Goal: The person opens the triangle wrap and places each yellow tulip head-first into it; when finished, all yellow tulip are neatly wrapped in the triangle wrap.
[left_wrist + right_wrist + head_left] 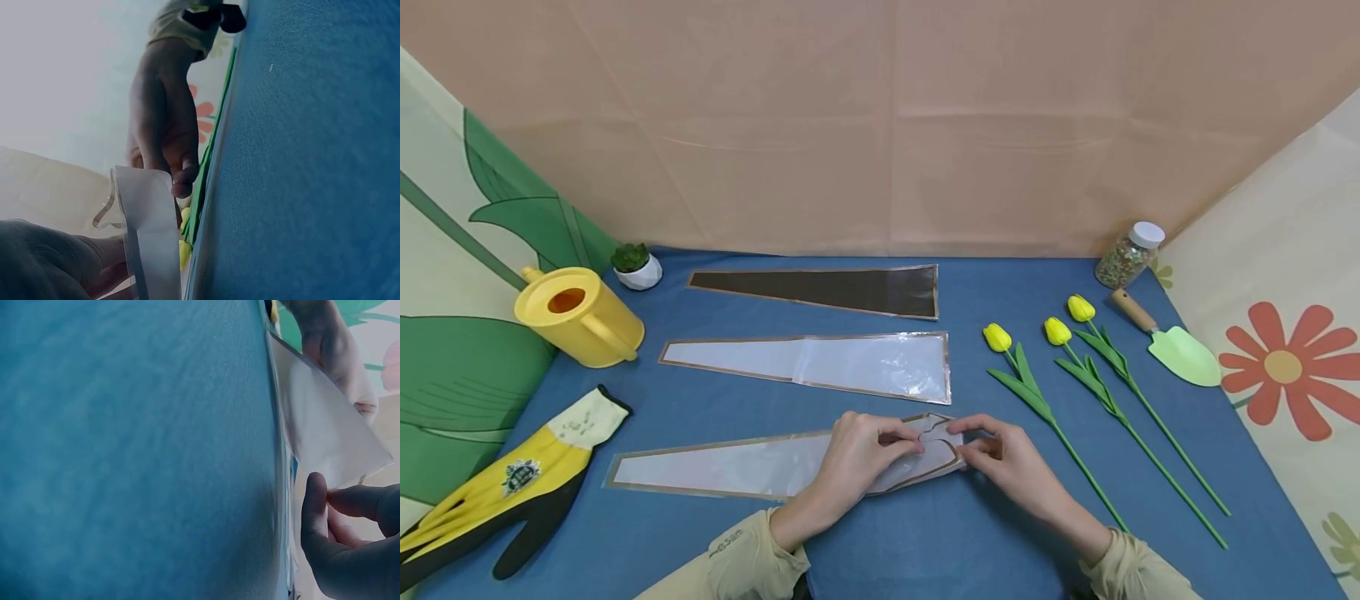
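A long tapered flower sleeve (pixel 722 465), whitish with a gold-brown border, lies nearest the person with its wide end to the right. That end is lifted and bulges, its two layers parted at the mouth. My left hand (pixel 857 454) pinches the upper layer near the mouth between thumb and fingers. On the right, my right hand (pixel 1011 467) pinches the end's edge, thumb against fingertips, as the right wrist view shows up close. In the left wrist view the pale sleeve (pixel 150 219) stands up between both hands. Behind it lie a second white sleeve (pixel 872 362) and a dark one (pixel 850 290).
Three yellow tulips (pixel 1051 421) lie right of the hands. Further right are a green trowel (pixel 1186 354) and a jar (pixel 1123 260) with a white lid. At left stand a yellow watering can (pixel 591 321) and a potted succulent (pixel 636 267), with a yellow-black glove (pixel 512 492) in front.
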Available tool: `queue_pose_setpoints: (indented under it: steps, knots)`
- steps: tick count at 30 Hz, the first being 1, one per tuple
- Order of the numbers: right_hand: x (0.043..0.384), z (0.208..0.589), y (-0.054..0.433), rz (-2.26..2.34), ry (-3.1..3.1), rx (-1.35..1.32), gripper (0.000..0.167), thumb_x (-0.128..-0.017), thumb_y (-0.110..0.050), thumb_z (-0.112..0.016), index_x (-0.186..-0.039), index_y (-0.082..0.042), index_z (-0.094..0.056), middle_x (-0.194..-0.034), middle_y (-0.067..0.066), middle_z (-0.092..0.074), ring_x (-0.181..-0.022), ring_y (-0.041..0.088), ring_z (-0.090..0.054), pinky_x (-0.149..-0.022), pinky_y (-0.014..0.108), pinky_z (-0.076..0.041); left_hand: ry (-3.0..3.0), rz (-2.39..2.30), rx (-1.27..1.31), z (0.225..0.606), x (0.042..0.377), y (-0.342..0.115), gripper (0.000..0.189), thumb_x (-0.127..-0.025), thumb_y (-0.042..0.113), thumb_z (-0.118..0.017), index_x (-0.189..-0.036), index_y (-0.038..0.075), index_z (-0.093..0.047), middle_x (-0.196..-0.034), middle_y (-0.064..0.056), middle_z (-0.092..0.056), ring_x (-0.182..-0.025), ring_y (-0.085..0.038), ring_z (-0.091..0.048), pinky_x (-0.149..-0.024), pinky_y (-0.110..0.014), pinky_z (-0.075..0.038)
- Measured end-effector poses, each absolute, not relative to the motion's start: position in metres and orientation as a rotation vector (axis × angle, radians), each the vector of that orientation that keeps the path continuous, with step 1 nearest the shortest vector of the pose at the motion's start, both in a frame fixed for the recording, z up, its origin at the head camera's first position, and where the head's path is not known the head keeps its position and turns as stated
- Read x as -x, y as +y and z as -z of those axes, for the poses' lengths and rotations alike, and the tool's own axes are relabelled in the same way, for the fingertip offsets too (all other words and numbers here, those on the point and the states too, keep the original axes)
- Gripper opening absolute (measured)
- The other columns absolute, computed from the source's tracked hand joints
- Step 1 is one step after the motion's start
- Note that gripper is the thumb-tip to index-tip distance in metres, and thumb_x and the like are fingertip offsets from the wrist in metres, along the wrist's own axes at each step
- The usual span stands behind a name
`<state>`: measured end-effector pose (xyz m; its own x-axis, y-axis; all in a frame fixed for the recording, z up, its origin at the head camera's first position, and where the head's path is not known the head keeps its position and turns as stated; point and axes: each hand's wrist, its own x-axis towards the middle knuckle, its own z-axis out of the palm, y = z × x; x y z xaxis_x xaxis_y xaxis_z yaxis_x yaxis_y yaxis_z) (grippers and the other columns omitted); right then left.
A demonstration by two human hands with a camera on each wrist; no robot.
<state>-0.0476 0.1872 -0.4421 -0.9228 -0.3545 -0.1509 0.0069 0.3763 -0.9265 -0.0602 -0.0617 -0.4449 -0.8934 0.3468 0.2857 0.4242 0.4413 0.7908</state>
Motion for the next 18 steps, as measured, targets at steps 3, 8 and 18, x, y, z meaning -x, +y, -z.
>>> queue_pose_setpoints:
  steps: [3, 8, 18]
  knots:
    - [0.047, 0.442, 0.188, 1.555, 2.323, 0.308, 0.026, -0.103, 0.005, -0.066, -0.129, 0.003, -0.068, -0.122, 0.018, -0.07, -0.081, 0.017, -0.069, -0.067, 0.025, -0.051, -2.597, 1.462, 0.699, 0.445, 0.06, -0.061, 0.008, -0.083, 0.013, -0.093, -0.088, 0.015, -0.087, -0.082, 0.008, -0.08, -0.076, -0.002, -0.074, -0.067, -0.021, -0.057]
    - [0.045, 0.438, 0.189, 1.563, 2.316, 0.293, 0.025, -0.103, 0.003, -0.067, -0.129, 0.003, -0.067, -0.123, 0.017, -0.07, -0.086, 0.019, -0.073, -0.073, 0.027, -0.057, -2.612, 1.465, 0.715, 0.445, 0.06, -0.061, 0.008, -0.084, 0.012, -0.092, -0.089, 0.013, -0.087, -0.084, 0.006, -0.081, -0.079, -0.003, -0.075, -0.07, -0.021, -0.058]
    - [0.043, 0.425, 0.199, 1.586, 2.405, 0.267, 0.021, -0.103, 0.001, -0.069, -0.125, 0.002, -0.069, -0.116, 0.015, -0.074, -0.089, 0.021, -0.077, -0.079, 0.033, -0.063, -2.59, 1.465, 0.757, 0.45, 0.061, -0.062, 0.007, -0.084, 0.01, -0.092, -0.089, 0.013, -0.087, -0.083, 0.005, -0.08, -0.076, -0.004, -0.075, -0.069, -0.021, -0.058]
